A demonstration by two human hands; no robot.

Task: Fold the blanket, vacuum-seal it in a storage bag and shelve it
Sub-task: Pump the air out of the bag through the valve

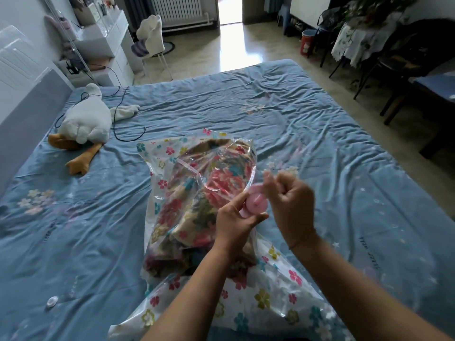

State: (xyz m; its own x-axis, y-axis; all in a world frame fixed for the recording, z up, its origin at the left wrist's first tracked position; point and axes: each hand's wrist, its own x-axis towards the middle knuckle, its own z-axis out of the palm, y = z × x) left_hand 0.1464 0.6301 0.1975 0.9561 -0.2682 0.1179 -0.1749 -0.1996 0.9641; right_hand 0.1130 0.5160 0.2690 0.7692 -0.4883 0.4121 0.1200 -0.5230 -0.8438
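A clear storage bag (172, 173) printed with small flowers lies on the blue bed (307, 124) in front of me. Inside it sits the folded floral blanket (197, 217). A round pink valve (257, 204) is on the bag's upper right side. My left hand (236, 222) grips the valve's base between thumb and fingers. My right hand (288, 195) is just right of the valve, fingers curled, fingertips at the pink cap; motion blur hides the exact grip.
A white plush goose (86, 121) lies at the bed's left, with a black cable (118, 114) looped beside it. A small white disc (52, 301) rests on the sheet near left. A white desk, chair and dark chairs stand beyond the bed.
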